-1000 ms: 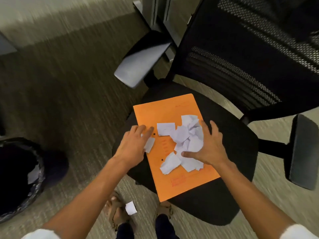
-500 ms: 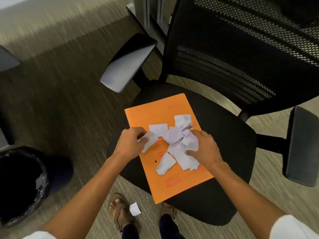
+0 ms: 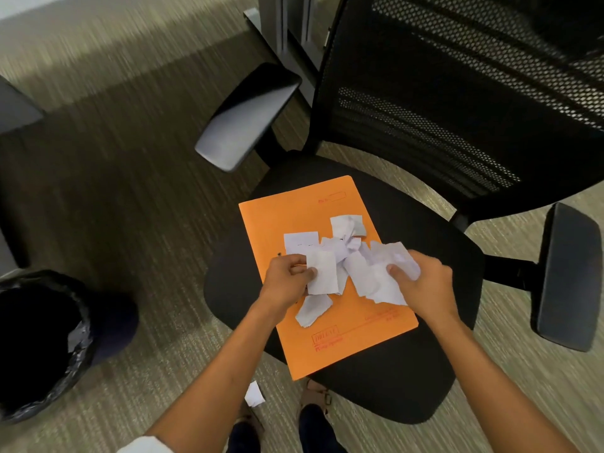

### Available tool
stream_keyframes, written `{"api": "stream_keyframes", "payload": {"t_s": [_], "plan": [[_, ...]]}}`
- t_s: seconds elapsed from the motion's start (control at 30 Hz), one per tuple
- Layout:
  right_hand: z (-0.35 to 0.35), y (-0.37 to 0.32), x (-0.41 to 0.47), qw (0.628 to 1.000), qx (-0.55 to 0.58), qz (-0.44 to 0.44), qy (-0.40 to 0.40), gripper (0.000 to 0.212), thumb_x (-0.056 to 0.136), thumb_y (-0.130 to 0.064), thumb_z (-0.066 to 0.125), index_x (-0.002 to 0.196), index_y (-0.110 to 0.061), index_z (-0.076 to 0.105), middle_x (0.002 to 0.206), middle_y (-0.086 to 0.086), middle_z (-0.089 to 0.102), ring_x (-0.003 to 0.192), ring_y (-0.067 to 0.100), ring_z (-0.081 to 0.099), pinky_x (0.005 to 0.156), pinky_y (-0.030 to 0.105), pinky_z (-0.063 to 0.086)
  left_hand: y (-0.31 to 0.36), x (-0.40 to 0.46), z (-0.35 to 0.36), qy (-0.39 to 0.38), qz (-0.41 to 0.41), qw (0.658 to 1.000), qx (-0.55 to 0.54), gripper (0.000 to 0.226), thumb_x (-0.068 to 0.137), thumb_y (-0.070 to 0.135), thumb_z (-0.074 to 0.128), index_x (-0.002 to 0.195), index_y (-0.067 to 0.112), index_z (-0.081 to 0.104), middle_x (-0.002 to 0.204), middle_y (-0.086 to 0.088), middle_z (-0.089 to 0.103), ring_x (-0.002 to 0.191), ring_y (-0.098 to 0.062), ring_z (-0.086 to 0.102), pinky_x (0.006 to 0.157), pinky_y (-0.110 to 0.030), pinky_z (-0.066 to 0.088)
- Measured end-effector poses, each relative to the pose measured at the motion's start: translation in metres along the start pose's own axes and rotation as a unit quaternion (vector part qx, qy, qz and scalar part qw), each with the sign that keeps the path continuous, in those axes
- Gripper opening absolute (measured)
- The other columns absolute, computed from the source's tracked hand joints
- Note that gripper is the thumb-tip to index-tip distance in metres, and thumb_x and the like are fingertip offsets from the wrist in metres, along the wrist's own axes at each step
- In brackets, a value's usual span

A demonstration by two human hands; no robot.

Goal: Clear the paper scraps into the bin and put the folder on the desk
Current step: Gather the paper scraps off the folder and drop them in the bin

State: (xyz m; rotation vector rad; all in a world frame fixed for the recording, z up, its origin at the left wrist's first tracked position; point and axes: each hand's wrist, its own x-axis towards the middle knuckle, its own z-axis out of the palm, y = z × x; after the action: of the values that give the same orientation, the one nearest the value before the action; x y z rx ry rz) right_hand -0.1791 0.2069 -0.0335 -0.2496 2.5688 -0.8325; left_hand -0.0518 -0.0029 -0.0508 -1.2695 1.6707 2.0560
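An orange folder (image 3: 281, 220) lies flat on the black seat of an office chair (image 3: 434, 263). Several white paper scraps (image 3: 346, 225) are heaped on its middle. My left hand (image 3: 287, 281) is shut on one scrap (image 3: 322, 273) at the heap's left side. My right hand (image 3: 421, 282) grips a bunch of scraps (image 3: 376, 276) at the heap's right side. One scrap (image 3: 312, 310) lies loose on the folder below my hands. Another scrap (image 3: 255, 393) lies on the carpet by my feet.
A black bin (image 3: 75, 338) lined with a dark bag stands on the carpet at the lower left. The chair's armrests stick out at the left (image 3: 245, 116) and the right (image 3: 565, 276). Desk legs (image 3: 284, 31) rise behind the chair.
Both hands were flat on the scraps and have closed around them, pulling the heap together and lifting part of it off the folder.
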Motion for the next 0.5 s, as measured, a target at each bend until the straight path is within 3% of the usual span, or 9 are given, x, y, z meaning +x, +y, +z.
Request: {"api": "stream_keyframes", "payload": {"t_s": [0.07, 0.17, 0.3, 0.4, 0.5], "plan": [[-0.010, -0.010, -0.010, 0.996, 0.082, 0.017, 0.013, 0.009, 0.092, -0.023, 0.070, 0.090, -0.031, 0.067, 0.082, -0.012, 0.067, 0.081, 0.010, 0.067, 0.061, 0.029, 0.051, 0.000, -0.003, 0.005, -0.012, 0.003, 1.000, -0.028, 0.017, 0.095, 0.000, 0.058, 0.100, 0.011, 0.070, 0.097, -0.012, 0.076, 0.092, -0.023, 0.073, 0.067, -0.032, 0.061], [-0.013, -0.031, -0.022, 0.969, 0.238, 0.045, -0.056, 0.012, 0.091, -0.025, 0.073, 0.100, -0.032, 0.071, 0.094, -0.006, 0.077, 0.087, 0.010, 0.075, 0.067, 0.031, 0.060, 0.002, -0.007, 0.008, -0.036, 0.011, 0.997, -0.070, 0.021, 0.096, -0.004, 0.054, 0.097, 0.010, 0.070, 0.086, -0.004, 0.077, 0.082, -0.016, 0.075, 0.063, -0.026, 0.059], [0.000, -0.051, -0.028, 0.945, 0.305, 0.058, -0.101, 0.017, 0.088, -0.020, 0.075, 0.101, -0.031, 0.073, 0.097, -0.012, 0.078, 0.090, 0.006, 0.075, 0.065, 0.024, 0.061, 0.003, -0.014, 0.008, -0.065, 0.014, 0.991, -0.116, 0.024, 0.096, -0.003, 0.052, 0.093, 0.011, 0.072, 0.077, 0.002, 0.077, 0.073, -0.012, 0.074, 0.062, -0.024, 0.057], [0.015, -0.057, -0.029, 0.938, 0.330, 0.075, -0.073, 0.018, 0.083, -0.018, 0.081, 0.095, -0.029, 0.074, 0.094, -0.010, 0.078, 0.087, 0.007, 0.075, 0.065, 0.027, 0.062, 0.002, -0.017, 0.005, -0.072, 0.009, 0.986, -0.147, 0.023, 0.097, 0.000, 0.050, 0.094, 0.008, 0.072, 0.081, -0.003, 0.074, 0.070, -0.014, 0.070, 0.062, -0.029, 0.058], [0.030, -0.058, -0.030, 0.940, 0.325, 0.086, -0.065, 0.021, 0.078, -0.018, 0.085, 0.093, -0.025, 0.072, 0.087, -0.014, 0.078, 0.083, 0.004, 0.075, 0.059, 0.022, 0.059, 0.001, -0.015, 0.000, -0.099, -0.009, 0.971, -0.219, 0.024, 0.098, 0.006, 0.050, 0.107, 0.003, 0.072, 0.103, -0.014, 0.072, 0.092, -0.030, 0.066, 0.073, -0.042, 0.060]]}}
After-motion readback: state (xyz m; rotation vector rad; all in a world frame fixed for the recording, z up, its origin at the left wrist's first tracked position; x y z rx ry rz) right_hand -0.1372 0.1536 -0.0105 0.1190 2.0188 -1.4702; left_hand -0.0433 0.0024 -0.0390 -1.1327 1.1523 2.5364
